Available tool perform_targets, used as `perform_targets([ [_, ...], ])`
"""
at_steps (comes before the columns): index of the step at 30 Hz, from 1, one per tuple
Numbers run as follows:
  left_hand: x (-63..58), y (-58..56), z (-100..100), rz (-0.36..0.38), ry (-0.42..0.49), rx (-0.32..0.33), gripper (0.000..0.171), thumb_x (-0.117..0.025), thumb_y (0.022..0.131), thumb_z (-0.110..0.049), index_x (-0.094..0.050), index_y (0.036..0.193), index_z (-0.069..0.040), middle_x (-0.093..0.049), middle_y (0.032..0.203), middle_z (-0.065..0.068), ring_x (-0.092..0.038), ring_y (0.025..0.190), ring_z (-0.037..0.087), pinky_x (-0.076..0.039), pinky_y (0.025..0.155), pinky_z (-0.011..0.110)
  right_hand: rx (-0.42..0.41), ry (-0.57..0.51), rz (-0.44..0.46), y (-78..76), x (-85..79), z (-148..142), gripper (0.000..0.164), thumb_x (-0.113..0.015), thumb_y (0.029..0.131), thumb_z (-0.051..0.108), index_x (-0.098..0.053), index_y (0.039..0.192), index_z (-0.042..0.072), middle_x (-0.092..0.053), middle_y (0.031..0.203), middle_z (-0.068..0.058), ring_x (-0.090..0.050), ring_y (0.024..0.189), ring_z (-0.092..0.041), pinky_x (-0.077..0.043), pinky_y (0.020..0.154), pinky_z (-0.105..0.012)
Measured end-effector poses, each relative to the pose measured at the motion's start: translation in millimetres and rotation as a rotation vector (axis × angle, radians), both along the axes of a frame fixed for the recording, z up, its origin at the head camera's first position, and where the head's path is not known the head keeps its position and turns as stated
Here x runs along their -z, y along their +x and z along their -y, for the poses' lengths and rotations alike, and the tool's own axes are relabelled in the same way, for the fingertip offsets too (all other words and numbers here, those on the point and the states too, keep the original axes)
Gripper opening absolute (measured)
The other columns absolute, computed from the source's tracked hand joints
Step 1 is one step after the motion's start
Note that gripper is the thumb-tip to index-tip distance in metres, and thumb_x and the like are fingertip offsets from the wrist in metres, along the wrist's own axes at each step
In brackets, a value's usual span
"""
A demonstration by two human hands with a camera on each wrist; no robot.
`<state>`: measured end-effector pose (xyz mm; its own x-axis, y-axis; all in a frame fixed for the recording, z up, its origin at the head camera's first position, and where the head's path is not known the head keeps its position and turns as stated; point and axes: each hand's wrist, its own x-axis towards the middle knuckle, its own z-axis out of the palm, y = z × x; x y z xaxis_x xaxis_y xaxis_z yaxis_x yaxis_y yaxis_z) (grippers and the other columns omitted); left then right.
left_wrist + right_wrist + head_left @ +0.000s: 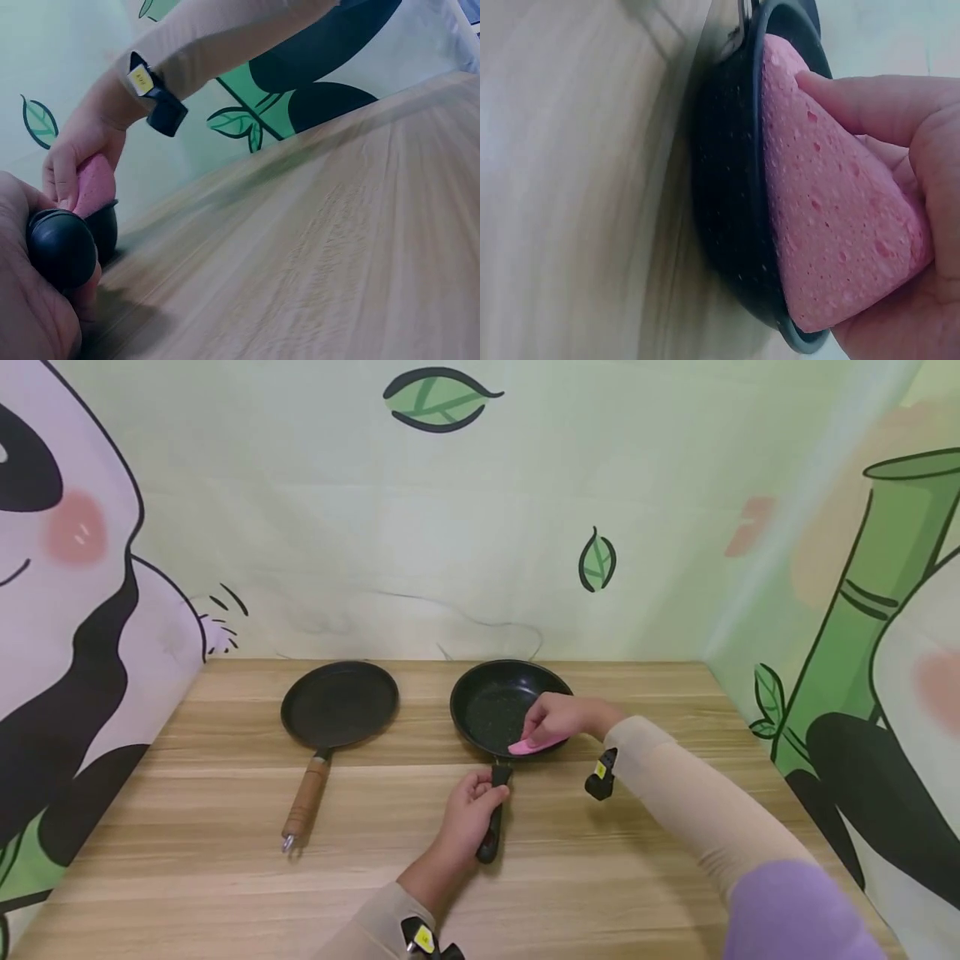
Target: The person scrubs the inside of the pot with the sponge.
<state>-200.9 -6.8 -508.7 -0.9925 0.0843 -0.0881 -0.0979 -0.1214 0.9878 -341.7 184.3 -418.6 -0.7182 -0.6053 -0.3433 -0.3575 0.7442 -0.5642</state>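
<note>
A deep black frying pan point(480, 710) stands at the back middle of the table, its black handle point(491, 835) pointing toward me. My left hand point(467, 814) grips that handle near the pan, thumb on top; the left wrist view shows the handle's rounded end point(64, 247) in the palm. My right hand point(562, 717) pinches a pink sponge point(840, 210) between thumb and fingers. The porous sponge lies along the inner wall of the pan on its near right side, and its edge shows above the rim in the right wrist view.
To the left lies a flat black pan point(341, 703) with a wooden handle point(307, 797). The wood-grain table point(375, 893) ends at a backdrop point(337, 527) printed with leaves, pandas and bamboo. Each wrist wears a small black camera point(602, 774).
</note>
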Motion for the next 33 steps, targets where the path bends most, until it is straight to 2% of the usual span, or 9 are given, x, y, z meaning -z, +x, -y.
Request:
perform_targets([
  [6,-5.4,0.1,6.5,0.037,-0.002,0.036,0.029,-0.061,0.096,-0.011,-0.055,0.119,0.005,-0.063,0.093,0.005,-0.053,0.083,0.016,-0.045,0.066,0.029,0.049,-0.089,-0.036,6.1,9.4,16.7,0.012,-0.067,0.092,0.018,-0.076,0.091,0.01,-0.069,0.085,0.003,-0.057,0.082,-0.013,-0.047,0.077,-0.027],
  [14,-3.4,-7.9,13.9,0.02,-0.006,0.045,0.027,-0.061,0.095,-0.009,-0.054,0.116,0.006,-0.057,0.086,-0.001,-0.05,0.079,0.015,-0.039,0.07,0.028,0.146,-0.149,-0.088,6.2,21.6,38.7,0.015,-0.067,0.094,0.021,-0.076,0.096,0.01,-0.072,0.093,0.0,-0.058,0.087,-0.015,-0.045,0.082,-0.028],
  [19,-4.4,-9.3,18.0,0.032,0.0,0.066,0.028,-0.062,0.095,-0.009,-0.055,0.117,0.006,-0.059,0.088,0.001,-0.052,0.081,0.017,-0.041,0.07,0.027,0.279,-0.228,-0.095,3.3,32.3,55.9,0.018,-0.07,0.092,0.023,-0.077,0.102,0.01,-0.073,0.098,0.0,-0.06,0.094,-0.016,-0.047,0.087,-0.03],
  [25,-4.8,-11.1,24.7,0.035,-0.034,0.089,0.03,-0.062,0.095,-0.01,-0.055,0.12,0.006,-0.06,0.09,0.004,-0.052,0.081,0.016,-0.042,0.071,0.026,0.456,-0.318,-0.103,-0.1,40.7,77.2,0.023,-0.071,0.092,0.025,-0.077,0.108,0.01,-0.073,0.108,-0.004,-0.061,0.103,-0.02,-0.047,0.095,-0.036],
  [29,-6.4,-13.3,31.9,0.063,-0.066,0.113,0.03,-0.062,0.096,-0.013,-0.055,0.12,0.004,-0.057,0.09,0.004,-0.051,0.077,0.017,-0.044,0.058,0.026,0.507,-0.329,-0.113,-1.1,43.1,84.6,0.026,-0.073,0.092,0.029,-0.078,0.11,0.011,-0.074,0.109,-0.004,-0.062,0.104,-0.021,-0.048,0.097,-0.037],
  [33,-10.1,-16.1,39.0,0.106,-0.085,0.134,0.029,-0.061,0.097,-0.016,-0.057,0.12,0.0,-0.057,0.093,0.006,-0.051,0.077,0.019,-0.045,0.05,0.028,0.492,-0.304,-0.131,-1.2,43.3,86.4,0.03,-0.075,0.092,0.037,-0.078,0.106,0.011,-0.075,0.101,-0.002,-0.065,0.098,-0.02,-0.05,0.093,-0.036],
])
